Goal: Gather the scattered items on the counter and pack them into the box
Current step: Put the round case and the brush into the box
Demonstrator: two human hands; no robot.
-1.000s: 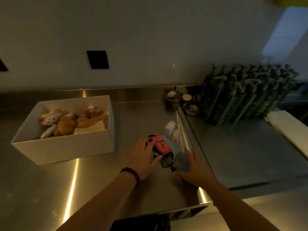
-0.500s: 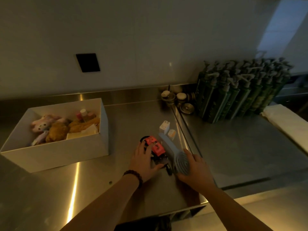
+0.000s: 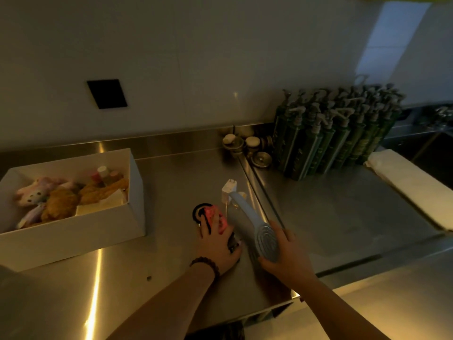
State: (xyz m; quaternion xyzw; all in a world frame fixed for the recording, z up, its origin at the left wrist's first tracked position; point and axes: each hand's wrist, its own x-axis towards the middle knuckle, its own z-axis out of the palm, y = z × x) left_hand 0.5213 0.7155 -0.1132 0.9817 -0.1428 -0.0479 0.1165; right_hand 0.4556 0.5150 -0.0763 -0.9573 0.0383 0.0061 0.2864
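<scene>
The right hand (image 3: 285, 256) gripped the pale brush (image 3: 255, 224) by its ribbed head, handle pointing away. Just left of it, the left hand (image 3: 218, 241) lay curled over a red item (image 3: 219, 218) on the bench (image 3: 171, 278). Beyond both hands stood a white plug (image 3: 229, 188). Well left sat the box (image 3: 73, 231).

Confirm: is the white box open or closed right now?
Open. The white box shows no lid, and plush toys and small bottles are visible inside from above.
</scene>
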